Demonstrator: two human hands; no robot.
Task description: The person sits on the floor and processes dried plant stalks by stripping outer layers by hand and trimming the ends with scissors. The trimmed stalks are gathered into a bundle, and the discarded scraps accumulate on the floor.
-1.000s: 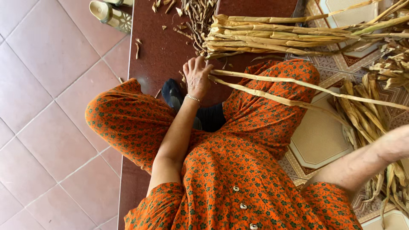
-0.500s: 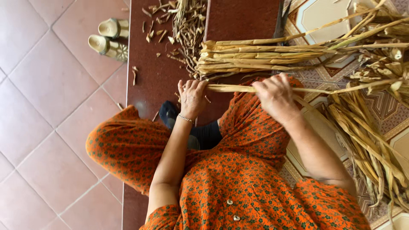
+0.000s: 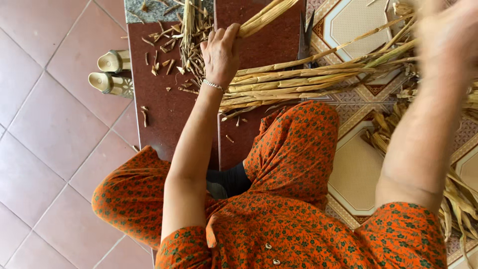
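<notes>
The person sits on the floor in an orange flowered garment [image 3: 294, 214], knees spread so the work lies between and ahead of them. The right hand [image 3: 450, 35] is raised at the upper right edge of the view and blurred; whether it is spread or gripping anything cannot be told, though its forearm rises well above a loose heap of dry leaves [image 3: 463, 199] lying on the patterned floor tiles [image 3: 353, 169].

Further out, the left hand [image 3: 221, 52] is curled around the end of a pale dried stalk [image 3: 261, 17], fingers wrapped over it, apparently to lift it clear of the rest. Just beside it lies the bundle of dried stalks [image 3: 298, 82], laid lengthwise across a dark red slab [image 3: 164, 109], their ends roughly level near the hand. Small trimmed bits [image 3: 167, 65] scatter the slab. A pair of sandals [image 3: 112, 72] stands to the left, on the plain tiles.
</notes>
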